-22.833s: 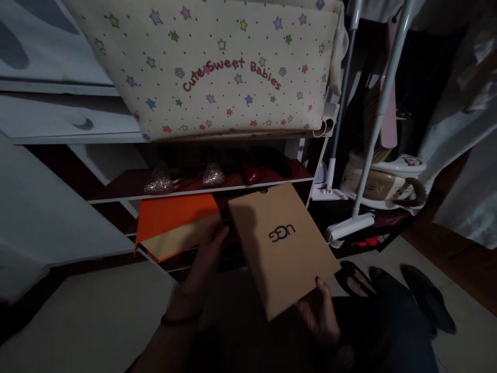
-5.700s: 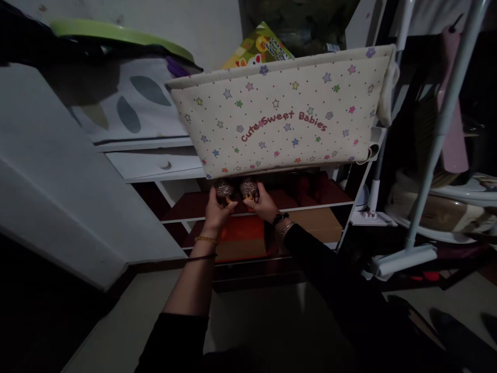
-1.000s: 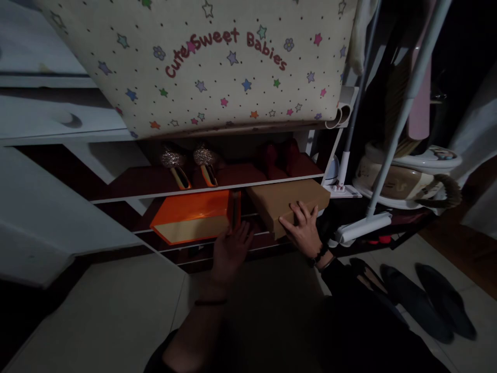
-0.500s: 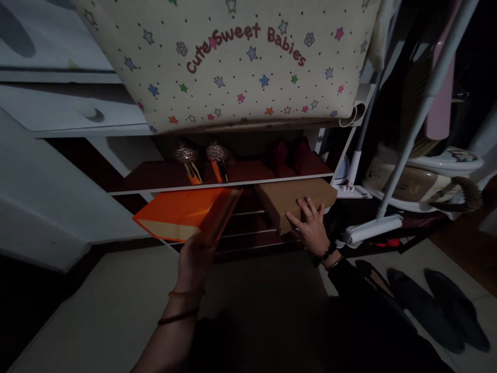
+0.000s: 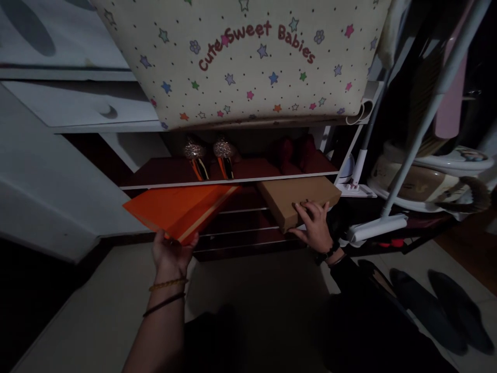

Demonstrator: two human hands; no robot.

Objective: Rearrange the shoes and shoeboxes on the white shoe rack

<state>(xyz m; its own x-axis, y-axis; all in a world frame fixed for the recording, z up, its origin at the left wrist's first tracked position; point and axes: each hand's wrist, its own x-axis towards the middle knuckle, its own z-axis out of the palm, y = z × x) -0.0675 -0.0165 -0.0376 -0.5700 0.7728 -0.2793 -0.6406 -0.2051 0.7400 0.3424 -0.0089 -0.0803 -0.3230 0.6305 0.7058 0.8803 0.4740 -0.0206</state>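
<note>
An orange box (image 5: pixel 174 204), tilted, juts out from under the dark red shelf board (image 5: pixel 248 171) on the left. My left hand (image 5: pixel 173 254) grips its front corner, thumb and fingers on either side. To the right a brown cardboard box (image 5: pixel 295 191) sticks out of the same level. My right hand (image 5: pixel 315 225) has its fingers on the top of that box and its thumb against the front face. On the board above stand glittery high heels (image 5: pixel 209 155) with gold and orange, and dark red shoes (image 5: pixel 293 153).
A cream cloth printed with stars (image 5: pixel 252 67) hangs over the upper front of the rack. At right lean a grey-handled mop (image 5: pixel 411 150) and a pink-handled brush (image 5: pixel 450 109). Dark shoes (image 5: pixel 427 311) lie on the tiled floor. A white drawer (image 5: pixel 89 106) is at upper left.
My left hand has shifted left and its grip is now at the orange box's front corner; the box has turned and tilted. My right hand's thumb has moved down onto the brown box's front.
</note>
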